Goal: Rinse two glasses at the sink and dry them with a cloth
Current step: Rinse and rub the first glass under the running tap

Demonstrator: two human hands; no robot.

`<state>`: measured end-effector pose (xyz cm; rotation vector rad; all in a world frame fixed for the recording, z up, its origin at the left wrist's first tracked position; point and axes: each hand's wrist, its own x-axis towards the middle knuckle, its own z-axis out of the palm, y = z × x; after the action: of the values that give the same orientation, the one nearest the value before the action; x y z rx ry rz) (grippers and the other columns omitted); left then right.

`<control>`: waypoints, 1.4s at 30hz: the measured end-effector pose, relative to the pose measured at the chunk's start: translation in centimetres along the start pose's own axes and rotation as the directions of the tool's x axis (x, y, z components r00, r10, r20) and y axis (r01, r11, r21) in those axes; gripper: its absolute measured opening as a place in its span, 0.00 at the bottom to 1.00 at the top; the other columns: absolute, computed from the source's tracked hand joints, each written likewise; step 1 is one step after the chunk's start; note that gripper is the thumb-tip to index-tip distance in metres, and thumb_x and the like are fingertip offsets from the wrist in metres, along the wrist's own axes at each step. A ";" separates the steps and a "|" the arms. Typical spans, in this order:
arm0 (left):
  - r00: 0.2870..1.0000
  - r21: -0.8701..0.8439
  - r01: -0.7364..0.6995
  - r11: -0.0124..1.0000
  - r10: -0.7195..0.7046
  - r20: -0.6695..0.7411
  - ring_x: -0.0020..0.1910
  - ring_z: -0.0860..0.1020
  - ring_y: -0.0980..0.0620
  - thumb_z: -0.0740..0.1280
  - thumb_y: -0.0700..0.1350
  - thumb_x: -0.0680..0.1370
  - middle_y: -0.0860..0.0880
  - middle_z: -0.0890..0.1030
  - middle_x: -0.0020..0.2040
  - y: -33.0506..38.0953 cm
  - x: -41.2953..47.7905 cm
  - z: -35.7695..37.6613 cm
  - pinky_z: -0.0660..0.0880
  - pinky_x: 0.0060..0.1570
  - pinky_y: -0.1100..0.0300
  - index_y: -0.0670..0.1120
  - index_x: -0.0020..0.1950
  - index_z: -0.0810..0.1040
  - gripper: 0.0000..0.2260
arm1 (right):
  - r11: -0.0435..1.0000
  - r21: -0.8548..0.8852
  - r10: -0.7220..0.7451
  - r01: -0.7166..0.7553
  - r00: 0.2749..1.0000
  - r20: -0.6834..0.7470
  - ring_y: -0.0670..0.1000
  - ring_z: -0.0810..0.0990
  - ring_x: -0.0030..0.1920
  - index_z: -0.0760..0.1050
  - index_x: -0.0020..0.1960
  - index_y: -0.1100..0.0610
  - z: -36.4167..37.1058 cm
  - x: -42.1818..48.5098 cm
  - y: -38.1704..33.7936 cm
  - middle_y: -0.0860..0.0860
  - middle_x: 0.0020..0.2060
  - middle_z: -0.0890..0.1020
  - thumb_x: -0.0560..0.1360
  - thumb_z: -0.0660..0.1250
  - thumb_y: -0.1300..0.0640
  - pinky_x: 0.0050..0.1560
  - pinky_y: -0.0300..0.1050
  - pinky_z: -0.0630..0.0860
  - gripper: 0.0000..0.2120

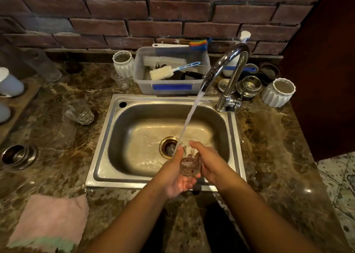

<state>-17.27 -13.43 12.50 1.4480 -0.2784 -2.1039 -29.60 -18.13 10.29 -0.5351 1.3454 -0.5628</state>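
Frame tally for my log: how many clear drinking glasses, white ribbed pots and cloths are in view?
Clear glasses: 3, held glass, counter glass, small glass; a blurred clear shape far left is unclear.
White ribbed pots: 2, left pot, right pot.
Cloths: 1, pink cloth.
Total: 6.

Head camera — down over sink [163, 99], seemingly close.
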 end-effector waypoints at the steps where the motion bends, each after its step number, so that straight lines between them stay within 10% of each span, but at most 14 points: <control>1: 1.000 0.001 0.000 1.000 0.000 0.001 0.28 0.76 0.49 0.53 0.68 0.81 0.40 0.81 0.39 -0.1 -0.3 0.0 0.71 0.24 0.63 0.40 0.50 0.82 0.33 | 1.000 0.004 -0.002 0.002 1.000 -0.008 0.63 0.86 0.47 0.81 0.56 0.61 0.1 -0.3 0.0 0.63 0.48 0.86 0.70 0.73 0.44 0.50 0.60 0.81 0.23; 14: 0.999 0.012 -0.011 1.000 0.012 -0.050 0.27 0.75 0.49 0.56 0.68 0.80 0.39 0.83 0.41 -0.4 -2.0 0.3 0.70 0.24 0.63 0.40 0.51 0.82 0.32 | 0.998 0.056 0.017 -0.016 1.000 -0.017 0.61 0.86 0.47 0.75 0.63 0.61 0.6 -1.8 -0.2 0.65 0.54 0.84 0.61 0.77 0.44 0.44 0.56 0.83 0.37; 19: 0.998 0.016 -0.015 1.000 0.016 -0.054 0.27 0.75 0.50 0.56 0.69 0.79 0.39 0.83 0.40 -0.4 -2.3 0.4 0.70 0.26 0.62 0.40 0.52 0.81 0.32 | 0.997 0.071 0.015 -0.016 1.000 0.010 0.60 0.85 0.45 0.77 0.62 0.64 0.4 -2.0 -0.3 0.62 0.48 0.85 0.73 0.73 0.49 0.44 0.52 0.83 0.23; 35: 0.998 0.121 -0.068 0.990 0.069 0.000 0.26 0.74 0.52 0.58 0.69 0.78 0.40 0.82 0.41 -0.2 -2.4 1.0 0.70 0.26 0.63 0.40 0.57 0.80 0.32 | 0.994 0.028 0.092 -0.103 0.964 0.249 0.57 0.82 0.50 0.80 0.52 0.57 -2.8 -2.1 -1.9 0.55 0.45 0.84 0.70 0.74 0.49 0.56 0.54 0.78 0.15; 42: 0.986 0.230 -0.139 0.963 0.113 0.120 0.29 0.77 0.51 0.60 0.64 0.79 0.42 0.84 0.41 0.5 -1.9 1.6 0.73 0.33 0.60 0.41 0.59 0.80 0.28 | 0.950 -0.310 0.171 -0.031 0.884 0.435 0.58 0.79 0.58 0.75 0.64 0.57 -6.6 -1.5 -6.1 0.60 0.58 0.78 0.61 0.79 0.46 0.55 0.55 0.79 0.35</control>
<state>-18.12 -13.00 14.86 1.4102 -0.6673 -2.1014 -36.72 -22.03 14.44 -0.7822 0.9967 -0.1261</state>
